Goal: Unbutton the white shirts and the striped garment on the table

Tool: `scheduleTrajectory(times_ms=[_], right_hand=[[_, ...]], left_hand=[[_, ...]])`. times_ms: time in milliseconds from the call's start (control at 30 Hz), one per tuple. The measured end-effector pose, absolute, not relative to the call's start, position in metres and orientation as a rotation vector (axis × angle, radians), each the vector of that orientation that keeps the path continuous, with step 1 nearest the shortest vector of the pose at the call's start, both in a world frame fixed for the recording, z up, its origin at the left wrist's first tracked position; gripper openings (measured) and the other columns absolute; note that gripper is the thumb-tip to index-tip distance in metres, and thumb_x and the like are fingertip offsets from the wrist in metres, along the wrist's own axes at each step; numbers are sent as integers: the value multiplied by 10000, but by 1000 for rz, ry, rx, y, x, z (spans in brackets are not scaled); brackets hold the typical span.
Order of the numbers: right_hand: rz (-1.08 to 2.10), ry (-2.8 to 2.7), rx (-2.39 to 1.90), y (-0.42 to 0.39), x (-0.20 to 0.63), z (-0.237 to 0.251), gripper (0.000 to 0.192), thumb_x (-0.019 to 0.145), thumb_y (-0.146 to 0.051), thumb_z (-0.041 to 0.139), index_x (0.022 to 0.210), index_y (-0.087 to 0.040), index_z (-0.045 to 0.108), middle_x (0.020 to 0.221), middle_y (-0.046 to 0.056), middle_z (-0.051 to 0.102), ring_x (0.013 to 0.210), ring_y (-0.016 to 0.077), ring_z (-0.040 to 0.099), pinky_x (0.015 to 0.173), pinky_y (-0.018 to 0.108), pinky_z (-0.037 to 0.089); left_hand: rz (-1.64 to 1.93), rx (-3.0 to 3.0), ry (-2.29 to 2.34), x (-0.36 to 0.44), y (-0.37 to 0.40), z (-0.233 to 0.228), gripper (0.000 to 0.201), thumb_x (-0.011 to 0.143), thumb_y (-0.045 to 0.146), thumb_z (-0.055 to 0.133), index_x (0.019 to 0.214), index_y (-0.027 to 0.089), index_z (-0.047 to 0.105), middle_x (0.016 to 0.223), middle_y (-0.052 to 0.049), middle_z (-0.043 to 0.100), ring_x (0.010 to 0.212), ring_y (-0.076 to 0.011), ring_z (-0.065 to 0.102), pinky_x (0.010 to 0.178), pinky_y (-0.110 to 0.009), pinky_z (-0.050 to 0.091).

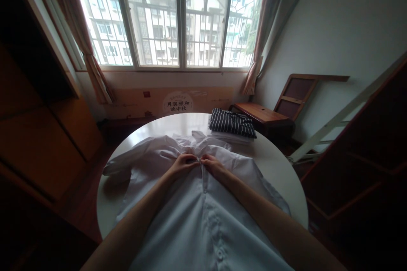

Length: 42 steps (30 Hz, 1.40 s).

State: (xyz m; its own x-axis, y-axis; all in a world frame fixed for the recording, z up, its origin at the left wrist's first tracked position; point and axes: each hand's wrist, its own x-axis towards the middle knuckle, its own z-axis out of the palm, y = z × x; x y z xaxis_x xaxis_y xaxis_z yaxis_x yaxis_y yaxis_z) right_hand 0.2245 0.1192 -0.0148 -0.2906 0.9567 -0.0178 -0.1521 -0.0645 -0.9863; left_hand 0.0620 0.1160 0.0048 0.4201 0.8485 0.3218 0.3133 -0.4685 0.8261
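Observation:
A white button-up shirt point(173, 216) lies spread front side up, its collar toward the window and its sleeves out to the sides. My left hand point(185, 164) pinches the front placket just below the collar. From the other side my right hand point(212, 165) grips the same placket, its fingertips nearly meeting those of the left. Any button between the fingers is too small to make out. Below the hands the placket runs down toward me, with a button showing near the bottom.
The shirt lies on a round white table point(111, 214). At its far right sits a folded black-and-white striped garment point(232, 123) on top of folded white cloth point(230, 137). Behind stand a wooden bench point(262, 112) and a barred window point(181, 17); a pale ladder-like frame point(337, 120) leans at right.

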Motion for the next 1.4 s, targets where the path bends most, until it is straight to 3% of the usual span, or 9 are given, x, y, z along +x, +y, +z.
scheduleTrajectory(times_ms=[200, 467, 833, 1200, 1400], right_hand=[[1459, -1360, -994, 116, 223, -7, 170, 592, -290, 591, 641, -177, 473, 546, -44, 453, 502, 93, 399, 493, 228, 328], [814, -1771, -1167, 106, 224, -2, 142, 647, -280, 587, 637, -169, 498, 640, -16, 509, 624, 127, 454, 606, 257, 352], [1034, -1543, -1158, 119, 225, -19, 171, 619, -299, 566, 616, -179, 443, 593, -37, 458, 572, 112, 407, 542, 239, 335], [558, -1808, -1219, 100, 217, -2, 119, 691, -226, 480, 596, -188, 419, 559, -38, 451, 540, 106, 411, 539, 232, 317], [582, -1762, -1329, 106, 216, -6, 90, 638, -185, 486, 590, -189, 410, 545, -43, 454, 537, 105, 412, 532, 227, 318]], left_hand=[[948, 1985, 953, 61, 119, 7, 267, 707, 359, 599, 792, 112, 656, 765, -35, 627, 709, -139, 547, 649, -225, 438], [975, 1963, 995, 65, 117, 0, 148, 676, 242, 603, 712, 101, 630, 659, -10, 579, 635, -116, 511, 574, -200, 404], [1030, 2056, 1003, 64, 114, 0, 118, 695, 223, 587, 703, 113, 631, 669, -10, 600, 648, -119, 526, 595, -204, 412], [1024, 2153, 1072, 65, 114, 2, 120, 695, 211, 582, 734, 106, 625, 717, -39, 634, 663, -139, 560, 615, -225, 435], [1011, 2167, 1033, 64, 113, 0, 112, 693, 202, 587, 737, 111, 637, 714, -31, 638, 660, -134, 560, 618, -224, 437]])
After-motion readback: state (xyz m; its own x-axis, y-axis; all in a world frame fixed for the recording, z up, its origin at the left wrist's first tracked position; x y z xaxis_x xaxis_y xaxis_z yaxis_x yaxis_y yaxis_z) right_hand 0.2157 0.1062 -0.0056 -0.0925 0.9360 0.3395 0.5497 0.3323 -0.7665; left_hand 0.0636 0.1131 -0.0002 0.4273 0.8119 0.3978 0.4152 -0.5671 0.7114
